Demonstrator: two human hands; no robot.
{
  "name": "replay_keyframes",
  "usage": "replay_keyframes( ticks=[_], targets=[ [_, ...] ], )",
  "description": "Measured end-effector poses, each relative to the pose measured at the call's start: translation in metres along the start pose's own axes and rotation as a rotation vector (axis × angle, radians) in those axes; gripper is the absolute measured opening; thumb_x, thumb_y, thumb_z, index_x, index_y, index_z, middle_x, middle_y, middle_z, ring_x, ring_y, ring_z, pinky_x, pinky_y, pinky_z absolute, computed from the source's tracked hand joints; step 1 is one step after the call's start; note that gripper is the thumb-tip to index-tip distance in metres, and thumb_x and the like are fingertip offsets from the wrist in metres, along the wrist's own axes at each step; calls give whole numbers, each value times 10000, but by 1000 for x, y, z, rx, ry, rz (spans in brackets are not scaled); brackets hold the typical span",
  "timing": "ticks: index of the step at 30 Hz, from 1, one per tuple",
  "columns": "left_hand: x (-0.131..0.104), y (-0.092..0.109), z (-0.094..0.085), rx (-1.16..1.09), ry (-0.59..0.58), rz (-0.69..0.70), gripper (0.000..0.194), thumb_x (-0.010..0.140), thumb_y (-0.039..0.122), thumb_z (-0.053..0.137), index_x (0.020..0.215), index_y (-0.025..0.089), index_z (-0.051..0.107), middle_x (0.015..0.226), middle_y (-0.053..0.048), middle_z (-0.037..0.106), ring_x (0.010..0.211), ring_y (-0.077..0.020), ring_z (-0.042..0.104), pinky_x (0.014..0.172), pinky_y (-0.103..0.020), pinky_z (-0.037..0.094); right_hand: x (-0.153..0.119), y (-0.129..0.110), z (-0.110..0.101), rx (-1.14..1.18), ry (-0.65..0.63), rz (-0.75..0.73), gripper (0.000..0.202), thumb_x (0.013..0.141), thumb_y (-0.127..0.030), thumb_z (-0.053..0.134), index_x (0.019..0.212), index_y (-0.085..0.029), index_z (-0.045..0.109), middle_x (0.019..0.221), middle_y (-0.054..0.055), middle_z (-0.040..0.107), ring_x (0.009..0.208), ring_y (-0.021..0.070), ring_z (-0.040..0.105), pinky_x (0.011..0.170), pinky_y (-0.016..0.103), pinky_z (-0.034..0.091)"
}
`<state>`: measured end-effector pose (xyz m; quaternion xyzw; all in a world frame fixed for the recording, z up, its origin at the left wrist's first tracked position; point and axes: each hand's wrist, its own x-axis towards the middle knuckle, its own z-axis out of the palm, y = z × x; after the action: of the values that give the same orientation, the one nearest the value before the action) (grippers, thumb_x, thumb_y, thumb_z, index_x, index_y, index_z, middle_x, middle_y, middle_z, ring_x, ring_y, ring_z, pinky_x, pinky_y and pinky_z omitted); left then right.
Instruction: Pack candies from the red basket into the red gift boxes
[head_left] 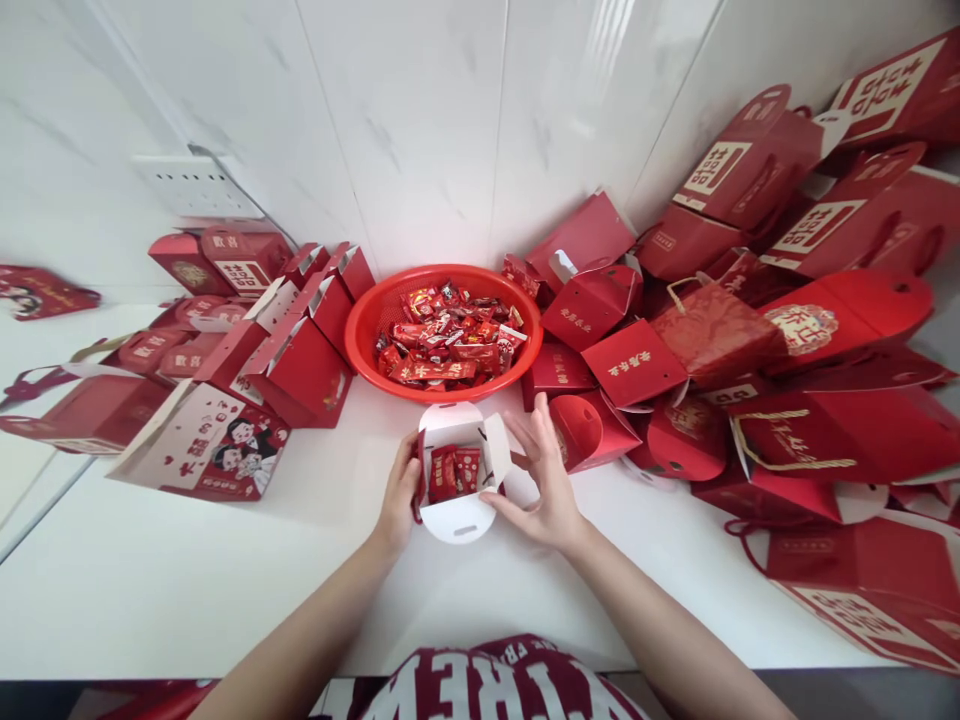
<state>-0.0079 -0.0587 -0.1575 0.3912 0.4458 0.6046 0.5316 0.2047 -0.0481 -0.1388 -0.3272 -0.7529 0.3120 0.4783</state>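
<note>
A small gift box (456, 520), white inside and red outside, stands on the white table in front of me with its flaps up. Several red-wrapped candies (454, 472) lie in it. My left hand (400, 497) grips the box's left side, fingers behind the wall and thumb along it. On the other side my right hand (541, 480) has its fingers spread, with the thumb touching the box's right flap. Just beyond the box is a red plastic basket (442, 393) holding many wrapped candies.
Red gift boxes (300, 370) stand in a group on the left, one with a cartoon couple (244, 450). A big heap of red boxes (705, 330) fills the right side. The tiled wall (427, 130) bounds the back, with a socket strip (196, 187) at left.
</note>
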Motion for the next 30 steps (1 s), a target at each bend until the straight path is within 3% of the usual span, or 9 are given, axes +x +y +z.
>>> replay_keyframes(
  ticks=[3, 6, 9, 13, 17, 20, 23, 26, 30],
  targets=[
    [-3, 6, 3, 60, -93, -20, 436, 864, 393, 663, 1262, 245, 564, 1281, -62, 612, 1185, -257, 577, 987, -353, 482, 1, 1, -1, 0, -185, -42, 1046, 906, -493, 635, 1568, -248, -137, 1652, 159, 28, 1469, 311, 295, 1156, 519, 361],
    [-4, 10, 3, 87, -99, -39, 470, 857, 330, 663, 1302, 257, 529, 1328, -63, 585, 1216, -266, 555, 1010, -366, 466, 4, 0, -4, -92, -402, -120, 1185, 785, -609, 724, 1579, -216, -63, 1614, 174, 233, 1465, 329, 299, 1219, 578, 161],
    [-3, 12, 2, 116, -95, -1, 517, 841, 308, 656, 1335, 260, 511, 1363, -64, 570, 1265, -274, 521, 1050, -379, 436, 8, -3, -6, -194, -499, -139, 1186, 716, -608, 784, 1574, -236, 56, 1546, 162, 385, 1429, 334, 363, 1218, 604, 104],
    [-2, 15, 0, 145, -128, -3, 535, 838, 285, 636, 1357, 267, 506, 1379, -67, 562, 1274, -278, 516, 1066, -400, 425, 8, -5, -6, -178, -430, -98, 963, 835, -468, 720, 1554, -282, 108, 1436, 129, 522, 1332, 311, 489, 1187, 607, 211],
    [-2, 14, 1, 114, -107, -46, 471, 812, 246, 626, 1276, 267, 555, 1289, -54, 610, 1167, -267, 577, 988, -383, 476, 2, -6, -2, -131, -320, -39, 694, 953, -362, 569, 1527, -278, 188, 1407, 140, 515, 1280, 293, 526, 1126, 563, 357],
    [-5, 10, 3, 140, -52, -24, 376, 796, 227, 631, 1168, 266, 597, 1186, -48, 635, 1080, -254, 606, 912, -361, 506, -1, -5, 4, -143, -181, 36, 587, 980, -316, 508, 1504, -268, 248, 1510, 155, 360, 1408, 296, 376, 1130, 535, 372],
    [-10, 9, 4, 294, -67, 108, 196, 902, 327, 554, 1057, 254, 650, 1249, -80, 575, 1188, -271, 550, 1014, -400, 452, -2, -2, 9, -58, -52, 152, 661, 976, -328, 500, 1536, -256, 158, 1604, 141, 169, 1491, 298, 209, 1152, 534, 348],
    [-12, 14, 1, 477, -247, 300, 410, 957, 533, 414, 1131, 249, 654, 1345, -127, 485, 1302, -312, 457, 1118, -477, 355, -1, 2, 8, 18, -95, 204, 610, 987, -321, 472, 1533, -270, 204, 1549, 125, 302, 1444, 267, 317, 1164, 517, 336],
    [-7, 30, -10, 749, -577, 439, 789, 723, 645, 716, 1384, 266, 508, 1448, -174, 380, 1377, -392, 366, 1123, -536, 359, 2, 5, 2, -17, -155, 184, 351, 1001, -303, 447, 1342, -279, 521, 1479, 102, 375, 1392, 261, 390, 1164, 487, 343]
  ],
)
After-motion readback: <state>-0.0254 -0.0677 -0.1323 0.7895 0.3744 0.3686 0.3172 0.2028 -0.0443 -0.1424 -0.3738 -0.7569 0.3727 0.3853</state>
